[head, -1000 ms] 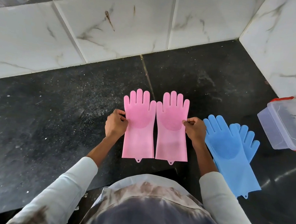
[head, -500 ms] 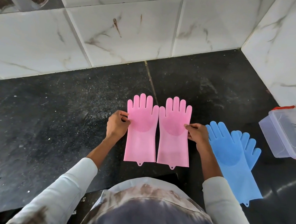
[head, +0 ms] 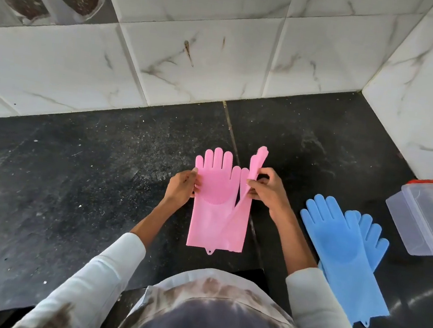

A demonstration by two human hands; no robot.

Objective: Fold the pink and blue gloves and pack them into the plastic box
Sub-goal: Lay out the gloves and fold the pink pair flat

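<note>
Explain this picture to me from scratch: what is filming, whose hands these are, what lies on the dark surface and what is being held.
There is no machine here. A person wears a wide-angle camera on the head, looking forward and down, so you see their own arms in white sleeves. On the black speckled stone surface lies a pair of pink rubber gloves. The left hand pins the outer edge of the flat pink glove. The right hand pinches the other pink glove and is turning it over onto the first. To the right lie two blue rubber gloves, overlapping and untouched. Further right stands a clear plastic box with red clips.
</note>
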